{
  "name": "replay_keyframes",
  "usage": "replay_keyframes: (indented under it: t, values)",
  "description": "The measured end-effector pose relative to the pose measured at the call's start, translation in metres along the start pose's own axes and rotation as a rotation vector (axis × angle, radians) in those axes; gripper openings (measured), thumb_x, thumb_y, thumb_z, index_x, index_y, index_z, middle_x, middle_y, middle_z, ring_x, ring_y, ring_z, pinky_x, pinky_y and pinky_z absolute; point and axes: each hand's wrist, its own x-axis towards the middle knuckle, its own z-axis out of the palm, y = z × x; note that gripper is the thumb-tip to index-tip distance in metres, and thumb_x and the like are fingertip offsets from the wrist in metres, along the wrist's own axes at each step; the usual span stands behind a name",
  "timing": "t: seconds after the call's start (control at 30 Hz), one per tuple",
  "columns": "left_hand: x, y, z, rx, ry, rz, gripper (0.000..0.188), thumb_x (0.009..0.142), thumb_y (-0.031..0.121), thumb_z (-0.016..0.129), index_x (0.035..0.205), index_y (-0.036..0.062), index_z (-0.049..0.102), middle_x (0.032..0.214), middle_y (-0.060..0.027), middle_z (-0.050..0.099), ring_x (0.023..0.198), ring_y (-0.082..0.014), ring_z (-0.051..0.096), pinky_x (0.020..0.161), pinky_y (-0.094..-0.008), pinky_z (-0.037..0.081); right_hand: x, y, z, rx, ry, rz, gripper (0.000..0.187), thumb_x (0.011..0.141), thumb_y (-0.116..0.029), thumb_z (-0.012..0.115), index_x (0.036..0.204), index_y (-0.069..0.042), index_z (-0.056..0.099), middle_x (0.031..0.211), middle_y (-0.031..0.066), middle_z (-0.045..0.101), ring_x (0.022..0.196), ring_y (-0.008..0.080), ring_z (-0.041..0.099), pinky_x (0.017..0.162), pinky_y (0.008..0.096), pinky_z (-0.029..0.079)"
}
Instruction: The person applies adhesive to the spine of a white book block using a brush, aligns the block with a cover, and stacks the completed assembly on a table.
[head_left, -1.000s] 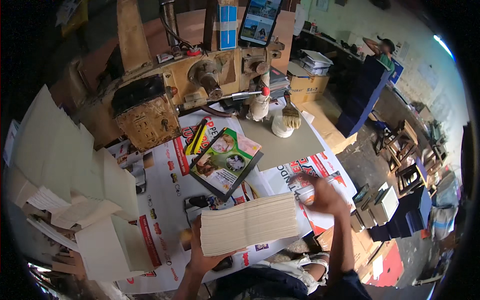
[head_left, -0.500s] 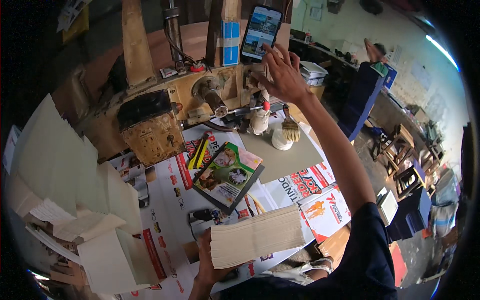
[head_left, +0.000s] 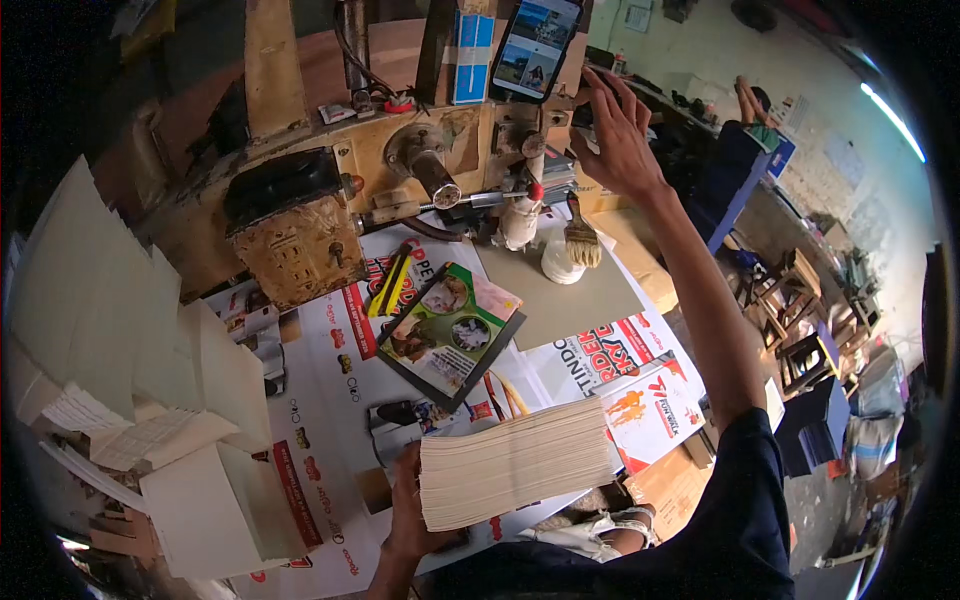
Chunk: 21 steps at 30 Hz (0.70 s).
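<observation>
Head view. The left hand (head_left: 408, 510) is closed on the left end of a thick block of cream-coloured leaves (head_left: 520, 465); the block extends rightward from this grip, its layered edges toward the viewer. The right hand (head_left: 625, 140) is raised well beyond the block, fingers spread and slightly bent, grasping nothing. Its fingertips lie just beside a phone (head_left: 537, 48) whose lit screen displays photographs; whether they touch cannot be told.

Printed matter surrounds the left-hand grip. Beneath and beyond it, printed sheets (head_left: 345, 475) bear large red and black lettering and small coloured emblems. Farther beyond lies a green-and-pink booklet (head_left: 450, 325) with photographs and fine text too small to read, resting on a dark board (head_left: 425, 385); a yellow-and-black tool (head_left: 392, 282) adjoins it. Near the block's end opposite the grip, a white printed sheet (head_left: 655, 412) carries orange figures and red-and-black wording.

Below the right hand, a brush (head_left: 581, 240) hangs bristles down against a white container (head_left: 558, 262) on a grey board (head_left: 530, 300). Left of the right hand, past the phone, stands a blue-and-white strip (head_left: 473, 58). Left of the left-hand grip rise pale paper stacks (head_left: 90, 290).
</observation>
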Motion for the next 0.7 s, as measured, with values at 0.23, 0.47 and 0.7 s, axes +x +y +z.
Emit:
replay_keyframes:
  t: [0.23,0.47,0.7]
  values:
    - [0.005,0.010,-0.003,-0.135,0.074,-0.077,0.106,0.062,0.026,0.095,0.141,-0.0014,0.031,0.127,-0.0179,0.051,0.115,-0.0288,0.056,0.099,-0.0420,0.046,0.002,-0.002,-0.001,-0.053,-0.029,-0.067,0.055,0.085,-0.024,0.067,0.132,-0.004,0.046,0.156,0.0146,0.032,0.145,0.0370,0.027,0.112,0.0556,0.024]
    - [0.001,0.006,-0.003,0.032,0.010,0.002,0.103,0.063,0.021,0.093,0.141,-0.0017,0.030,0.128,-0.0198,0.050,0.117,-0.0316,0.055,0.101,-0.0423,0.044,0.004,-0.010,0.007,-0.015,-0.025,-0.054,0.047,0.086,-0.019,0.067,0.128,-0.010,0.050,0.158,0.0117,0.034,0.146,0.0358,0.026,0.113,0.0524,0.022]
    - [0.002,0.005,-0.001,-0.019,-0.017,-0.061,0.101,0.062,0.018,0.092,0.141,0.0018,0.031,0.128,-0.0228,0.051,0.117,-0.0382,0.056,0.102,-0.0445,0.045,0.005,-0.012,0.009,-0.034,-0.038,-0.059,0.055,0.085,-0.020,0.070,0.133,-0.009,0.047,0.158,0.0100,0.034,0.145,0.0359,0.027,0.114,0.0510,0.022]
